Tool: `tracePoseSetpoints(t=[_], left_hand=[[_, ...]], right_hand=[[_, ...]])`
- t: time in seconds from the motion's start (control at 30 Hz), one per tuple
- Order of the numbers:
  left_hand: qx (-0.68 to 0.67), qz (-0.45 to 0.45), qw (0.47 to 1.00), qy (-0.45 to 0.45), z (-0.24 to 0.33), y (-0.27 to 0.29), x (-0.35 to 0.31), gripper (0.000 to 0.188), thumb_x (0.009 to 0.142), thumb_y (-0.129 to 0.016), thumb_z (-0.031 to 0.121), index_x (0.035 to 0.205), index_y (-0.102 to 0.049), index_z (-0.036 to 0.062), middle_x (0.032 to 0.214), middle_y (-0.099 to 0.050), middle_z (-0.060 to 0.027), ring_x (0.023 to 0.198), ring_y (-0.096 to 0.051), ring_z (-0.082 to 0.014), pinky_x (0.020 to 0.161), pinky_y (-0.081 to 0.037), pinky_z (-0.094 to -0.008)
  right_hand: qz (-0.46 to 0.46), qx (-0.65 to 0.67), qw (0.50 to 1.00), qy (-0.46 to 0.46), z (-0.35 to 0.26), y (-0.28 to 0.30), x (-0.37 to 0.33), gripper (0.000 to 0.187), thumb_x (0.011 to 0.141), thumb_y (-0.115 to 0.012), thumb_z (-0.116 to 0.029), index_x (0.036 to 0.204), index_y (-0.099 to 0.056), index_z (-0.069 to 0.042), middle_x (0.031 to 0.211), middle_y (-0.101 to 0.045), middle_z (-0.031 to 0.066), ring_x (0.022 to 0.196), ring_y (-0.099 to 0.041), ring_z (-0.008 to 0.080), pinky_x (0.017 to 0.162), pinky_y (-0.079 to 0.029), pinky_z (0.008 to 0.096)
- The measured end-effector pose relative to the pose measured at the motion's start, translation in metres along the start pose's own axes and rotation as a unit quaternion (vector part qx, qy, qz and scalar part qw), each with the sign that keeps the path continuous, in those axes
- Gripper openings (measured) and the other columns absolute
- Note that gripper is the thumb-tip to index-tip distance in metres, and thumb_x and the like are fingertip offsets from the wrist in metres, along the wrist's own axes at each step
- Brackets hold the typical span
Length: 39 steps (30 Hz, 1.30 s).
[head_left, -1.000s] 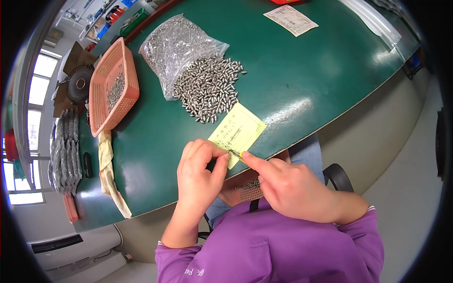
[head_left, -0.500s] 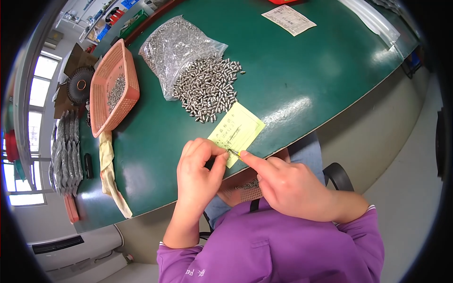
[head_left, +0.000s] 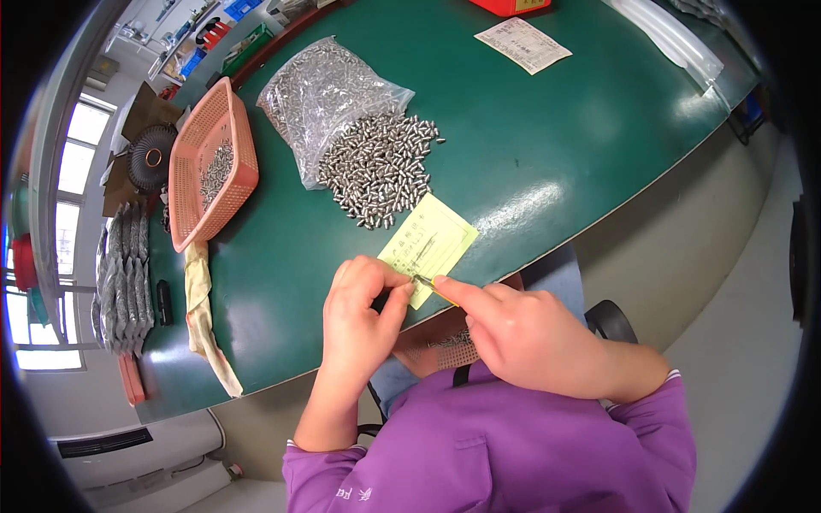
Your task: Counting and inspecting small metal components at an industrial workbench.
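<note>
I keep both hands in the middle, over the near edge of the green worktop [head_left: 282, 265]. My left hand [head_left: 359, 303] has the thumb and forefinger pressed together; it seems they pinch a small piece [head_left: 414, 279], although the fingers cover most of it and I cannot tell its kind. My right hand [head_left: 523, 329] grips a thin tool [head_left: 427, 281] with some yellow on it, the forefinger stretched along it and its dark tip just beside the left fingertips. Under these fingertips, toward 1 o'clock, lies a yellow card [head_left: 449, 235]. From my hands, a heap of metal pieces [head_left: 380, 171] is near 12 o'clock, spilling from the clear bag [head_left: 321, 98] at 11. At 10 o'clock stands a pink basket [head_left: 231, 192], tilted in view, with more pieces inside. A pale cloth [head_left: 199, 312] lies at 9 o'clock, and a printed sheet [head_left: 523, 41] at 1.
</note>
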State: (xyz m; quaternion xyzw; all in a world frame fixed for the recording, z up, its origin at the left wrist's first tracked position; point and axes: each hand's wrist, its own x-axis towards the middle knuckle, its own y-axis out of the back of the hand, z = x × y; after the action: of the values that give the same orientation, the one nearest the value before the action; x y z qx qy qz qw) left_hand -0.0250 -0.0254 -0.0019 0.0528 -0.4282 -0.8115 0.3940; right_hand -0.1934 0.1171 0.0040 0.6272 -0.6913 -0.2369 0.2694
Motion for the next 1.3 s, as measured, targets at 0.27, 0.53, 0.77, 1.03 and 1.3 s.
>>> tracePoseSetpoints(t=[0.27, 0.53, 0.77, 1.03, 1.3], left_hand=[[0.031, -0.028, 0.999, -0.012, -0.004, 0.027, 0.009, 0.012, 0.082, -0.074, 0.0, 0.093, -0.069, 0.0012, 0.088, -0.065, -0.0078, 0.077, -0.063, -0.0185, 0.069, -0.051, -0.0293], [0.111, 0.037, 0.993, 0.036, -0.039, 0.014, 0.048, 0.008, 0.084, -0.072, 0.006, 0.089, -0.067, 0.0021, 0.087, -0.064, -0.0101, 0.077, -0.066, -0.0254, 0.072, -0.053, -0.0369], [0.092, 0.049, 0.994, 0.035, -0.018, 0.016, 0.033, 0.006, 0.083, -0.071, 0.004, 0.085, -0.066, 0.0017, 0.084, -0.064, -0.0095, 0.074, -0.064, -0.0241, 0.069, -0.053, -0.0358], [0.022, -0.016, 0.999, 0.027, 0.003, -0.001, -0.003, 0.011, 0.08, -0.073, 0.002, 0.082, -0.062, 0.0032, 0.08, -0.062, -0.0083, 0.076, -0.063, -0.0258, 0.067, -0.052, -0.0367], [0.002, -0.012, 1.0, 0.025, 0.0, -0.003, -0.003, 0.012, 0.079, -0.073, 0.001, 0.081, -0.061, 0.0042, 0.079, -0.06, -0.0068, 0.077, -0.06, -0.0267, 0.068, -0.049, -0.0389]], right_hand=[[0.156, 0.073, 0.983, 0.064, 0.018, 0.0, -0.014, 0.05, 0.091, -0.059, -0.003, 0.141, -0.054, -0.007, 0.1, -0.069, 0.0172, 0.076, -0.069, 0.0342, 0.065, -0.058, 0.042], [0.119, 0.071, 0.989, 0.059, 0.016, -0.006, -0.02, 0.049, 0.091, -0.059, -0.002, 0.14, -0.055, -0.007, 0.093, -0.068, 0.0157, 0.072, -0.068, 0.0327, 0.061, -0.057, 0.0416], [0.117, 0.057, 0.99, 0.048, 0.014, -0.006, -0.018, 0.049, 0.091, -0.059, -0.003, 0.14, -0.055, -0.006, 0.09, -0.067, 0.0149, 0.069, -0.067, 0.0329, 0.06, -0.057, 0.0418], [0.047, -0.008, 0.999, 0.018, 0.004, -0.011, -0.011, 0.054, 0.089, -0.061, -0.003, 0.143, -0.054, -0.009, 0.09, -0.067, 0.015, 0.071, -0.067, 0.0313, 0.059, -0.056, 0.0407], [0.05, -0.042, 0.997, 0.034, 0.001, -0.016, -0.011, 0.056, 0.088, -0.061, -0.002, 0.143, -0.053, -0.007, 0.085, -0.063, 0.0117, 0.067, -0.065, 0.0282, 0.057, -0.055, 0.0374]])
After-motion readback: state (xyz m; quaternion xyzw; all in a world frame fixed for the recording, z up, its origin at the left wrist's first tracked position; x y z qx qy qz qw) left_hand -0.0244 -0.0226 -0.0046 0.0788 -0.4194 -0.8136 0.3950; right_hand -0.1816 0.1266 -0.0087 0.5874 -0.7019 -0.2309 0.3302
